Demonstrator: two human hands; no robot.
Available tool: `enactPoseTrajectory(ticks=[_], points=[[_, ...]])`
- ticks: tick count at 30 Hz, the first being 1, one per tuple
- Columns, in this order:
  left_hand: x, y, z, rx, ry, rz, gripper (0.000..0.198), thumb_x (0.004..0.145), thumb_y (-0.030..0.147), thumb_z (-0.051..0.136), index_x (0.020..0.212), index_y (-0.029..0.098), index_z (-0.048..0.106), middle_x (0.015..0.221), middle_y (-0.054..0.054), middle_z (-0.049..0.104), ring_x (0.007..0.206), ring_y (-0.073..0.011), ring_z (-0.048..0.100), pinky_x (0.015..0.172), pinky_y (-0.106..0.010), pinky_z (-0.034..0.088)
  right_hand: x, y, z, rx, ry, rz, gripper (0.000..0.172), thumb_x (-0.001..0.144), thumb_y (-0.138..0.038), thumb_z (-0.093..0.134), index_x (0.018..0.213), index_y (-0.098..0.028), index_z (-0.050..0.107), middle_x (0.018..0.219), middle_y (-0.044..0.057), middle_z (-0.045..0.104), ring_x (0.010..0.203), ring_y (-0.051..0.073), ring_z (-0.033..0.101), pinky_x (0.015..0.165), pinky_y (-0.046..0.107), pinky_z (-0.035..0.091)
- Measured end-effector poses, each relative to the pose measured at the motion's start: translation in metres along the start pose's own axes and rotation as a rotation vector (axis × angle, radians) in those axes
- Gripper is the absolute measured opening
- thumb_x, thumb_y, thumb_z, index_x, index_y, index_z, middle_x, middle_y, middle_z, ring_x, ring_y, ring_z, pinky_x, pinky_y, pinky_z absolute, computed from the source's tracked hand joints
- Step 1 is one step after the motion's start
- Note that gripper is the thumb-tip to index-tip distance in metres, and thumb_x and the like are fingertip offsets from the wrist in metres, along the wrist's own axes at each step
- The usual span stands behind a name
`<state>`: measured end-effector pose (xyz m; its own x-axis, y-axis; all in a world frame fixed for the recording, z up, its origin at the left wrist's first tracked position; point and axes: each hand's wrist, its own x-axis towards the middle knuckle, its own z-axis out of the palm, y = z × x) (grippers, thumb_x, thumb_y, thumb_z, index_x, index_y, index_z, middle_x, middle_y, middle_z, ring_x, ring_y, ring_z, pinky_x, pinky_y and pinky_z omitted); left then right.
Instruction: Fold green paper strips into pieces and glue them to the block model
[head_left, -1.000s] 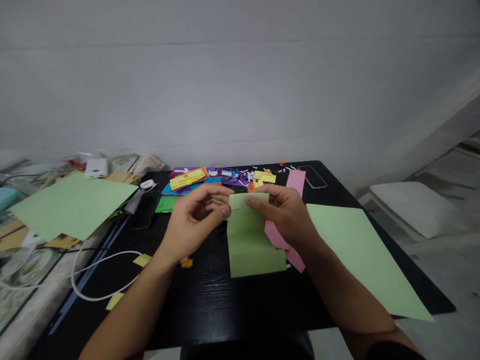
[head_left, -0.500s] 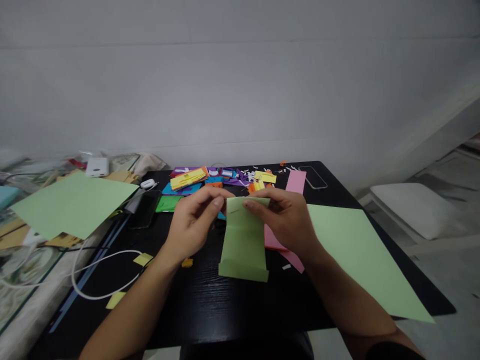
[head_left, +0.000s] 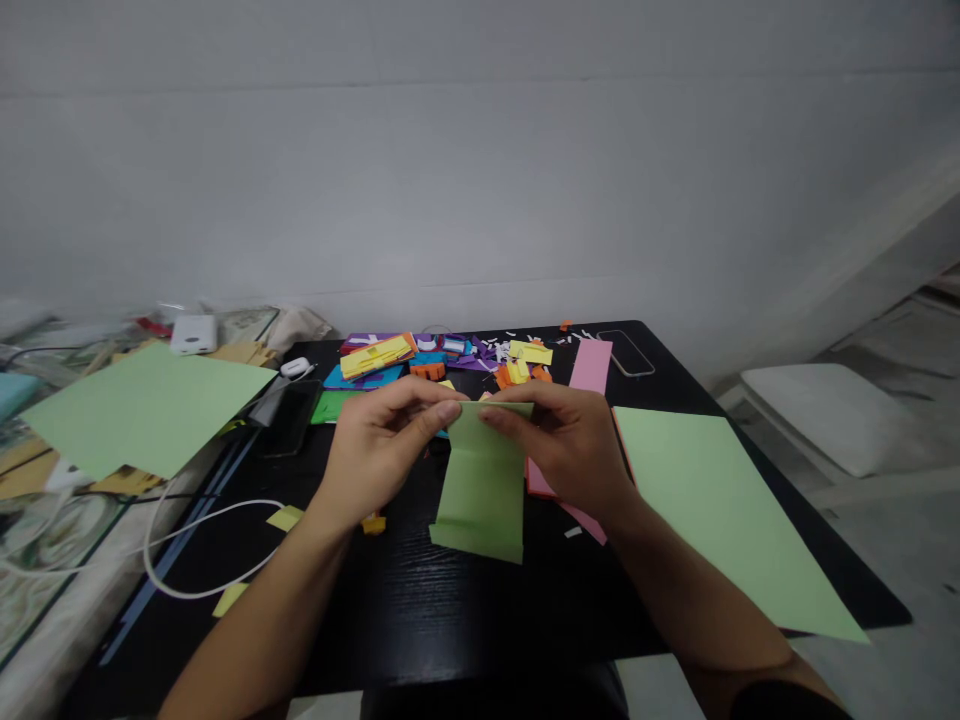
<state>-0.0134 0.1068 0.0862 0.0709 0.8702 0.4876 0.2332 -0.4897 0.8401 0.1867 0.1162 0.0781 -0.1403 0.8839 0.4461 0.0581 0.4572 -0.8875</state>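
A green paper strip (head_left: pixel 484 490) hangs between my hands above the black table, its lower end folded up and a crease across its upper part. My left hand (head_left: pixel 382 440) pinches the strip's top left corner between thumb and fingers. At the top edge, right of the middle, my right hand (head_left: pixel 559 435) grips it with the thumb in front and the fingers behind. Those rear fingers are partly hidden by the paper. Beyond the right hand, a pink paper strip (head_left: pixel 590 367) lies on the table, partly covered by that hand.
Large green sheets lie at the right (head_left: pixel 720 500) and left (head_left: pixel 150 410). Folded yellow paper (head_left: pixel 377 356), orange pieces and white scraps cover the table's back. A phone (head_left: pixel 289 418), an earbud case (head_left: pixel 295 368) and a white cable (head_left: pixel 150 560) are on the left. A white stool (head_left: pixel 817 415) stands right.
The strip's top edge has dropped slightly, and its lower end has swung a little left. My left thumb has moved onto the top corner. Both hands keep hold of the paper.
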Motion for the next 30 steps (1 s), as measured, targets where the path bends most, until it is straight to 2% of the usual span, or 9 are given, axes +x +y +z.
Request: enactPoseTrajectory(ticks=[6,15,17,20,21,23,24,26,30], points=[[-0.001,-0.005,0.001,-0.018,0.066,-0.014,0.007,0.088,0.027,0.080,0.085,0.021,0.080,0.072,0.000,0.077,0.058,-0.0103,0.064,0.052,-0.021,0.051,0.005,0.000,-0.006,0.045,-0.113,0.036,0.013,0.092,-0.031,0.075,0.091,-0.022,0.085,0.076,0.001,0.079,0.066,0.013,0.067,0.058,0.025,0.052],[0.005,-0.006,0.001,-0.063,0.059,-0.018,0.008,0.090,0.026,0.077,0.086,0.020,0.080,0.077,-0.001,0.077,0.066,-0.0116,0.068,0.061,-0.022,0.055,0.010,0.005,-0.010,0.139,-0.183,0.107,0.029,0.102,-0.039,0.063,0.098,-0.022,0.085,0.090,0.004,0.080,0.083,0.017,0.071,0.077,0.030,0.059],[0.005,-0.007,0.000,-0.060,0.101,-0.028,0.008,0.089,0.027,0.078,0.086,0.020,0.080,0.078,-0.001,0.077,0.069,-0.0119,0.068,0.064,-0.022,0.055,0.009,0.006,-0.010,0.188,-0.224,0.114,0.036,0.106,-0.045,0.055,0.117,-0.023,0.081,0.104,0.006,0.080,0.093,0.019,0.074,0.084,0.034,0.062],[0.007,-0.009,-0.003,-0.061,0.185,-0.056,0.010,0.088,0.030,0.080,0.087,0.020,0.080,0.079,0.000,0.076,0.070,-0.0124,0.067,0.066,-0.023,0.055,0.008,0.002,-0.016,0.146,-0.303,0.001,0.057,0.101,-0.051,0.066,0.154,-0.031,0.056,0.141,0.010,0.069,0.123,0.025,0.070,0.102,0.044,0.060],[0.008,-0.009,-0.003,-0.070,0.207,-0.061,0.011,0.088,0.031,0.080,0.087,0.020,0.080,0.079,0.000,0.076,0.070,-0.0125,0.066,0.065,-0.023,0.055,0.007,0.000,-0.018,0.078,-0.335,-0.081,0.072,0.093,-0.052,0.077,0.157,-0.034,0.050,0.153,0.010,0.059,0.135,0.029,0.063,0.110,0.048,0.056],[0.010,-0.011,-0.005,-0.091,0.238,-0.074,0.013,0.088,0.033,0.080,0.087,0.020,0.079,0.078,0.000,0.076,0.068,-0.0128,0.065,0.065,-0.024,0.055,0.006,-0.003,-0.025,-0.104,-0.405,-0.264,0.085,0.076,-0.052,0.093,0.151,-0.036,0.056,0.171,0.008,0.037,0.155,0.036,0.041,0.123,0.055,0.043],[0.011,-0.012,-0.005,-0.100,0.251,-0.083,0.014,0.087,0.033,0.080,0.087,0.020,0.079,0.077,0.000,0.075,0.067,-0.0130,0.065,0.064,-0.025,0.055,0.005,-0.005,-0.028,-0.195,-0.445,-0.343,0.082,0.071,-0.050,0.096,0.144,-0.036,0.063,0.175,0.006,0.027,0.160,0.038,0.031,0.127,0.058,0.037],[0.013,-0.013,-0.006,-0.109,0.269,-0.102,0.014,0.088,0.034,0.080,0.086,0.019,0.079,0.076,0.000,0.074,0.067,-0.0131,0.065,0.064,-0.025,0.055,0.004,-0.005,-0.031,-0.333,-0.513,-0.465,0.061,0.074,-0.044,0.095,0.130,-0.033,0.072,0.178,0.003,0.018,0.163,0.039,0.021,0.131,0.060,0.027],[0.013,-0.014,-0.005,-0.126,0.259,-0.111,0.013,0.089,0.032,0.079,0.086,0.019,0.078,0.077,0.000,0.074,0.067,-0.0126,0.066,0.064,-0.024,0.054,0.004,-0.001,-0.027,-0.428,-0.455,-0.606,0.024,0.088,-0.021,0.083,0.110,-0.029,0.078,0.173,0.003,0.034,0.161,0.035,0.029,0.131,0.061,0.025]])
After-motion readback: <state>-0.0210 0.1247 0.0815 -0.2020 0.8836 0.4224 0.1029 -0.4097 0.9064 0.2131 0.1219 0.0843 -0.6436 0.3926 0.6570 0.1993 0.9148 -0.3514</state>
